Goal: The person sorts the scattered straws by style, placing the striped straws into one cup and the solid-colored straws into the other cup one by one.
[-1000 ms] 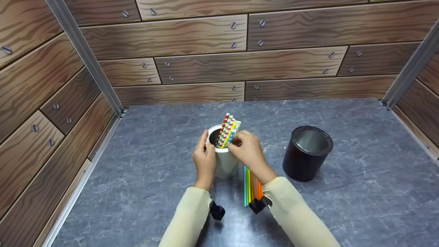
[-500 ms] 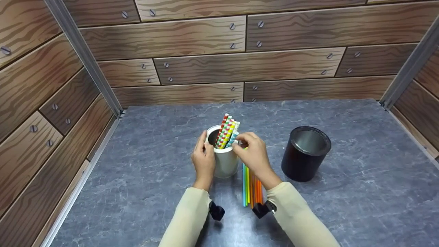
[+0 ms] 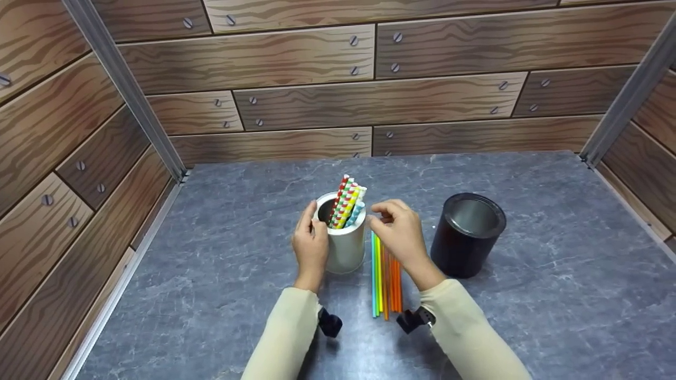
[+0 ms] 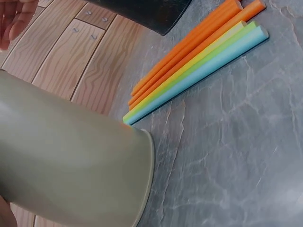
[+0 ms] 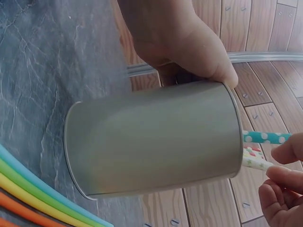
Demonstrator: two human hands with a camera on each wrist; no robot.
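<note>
My left hand [image 3: 310,244] holds the left side of a pale grey-white canister [image 3: 346,252], its thumb near the rim. The canister stands upright on the table. Patterned paper straws [image 3: 344,203] lean in it, in red, green, yellow and blue with white. Just right of the rim is my right hand [image 3: 402,229], thumb and forefinger apart with nothing between them. In the right wrist view, a teal dotted straw [image 5: 265,137] pokes out of the canister near the right fingertips [image 5: 287,150]. The canister's wall hides the straws' lower ends.
Several plain coloured sticks [image 3: 388,290], blue, green, yellow and orange, lie side by side on the grey marbled table [image 3: 227,264], right of the canister. Further right stands a black canister [image 3: 465,253] with an open top. Wood-patterned walls [image 3: 296,105] enclose the back and sides.
The right hand has drawn back to the right, off the straws and the rim. The blue dotted straws now show separately at the right of the bunch. The left hand stays on the canister.
</note>
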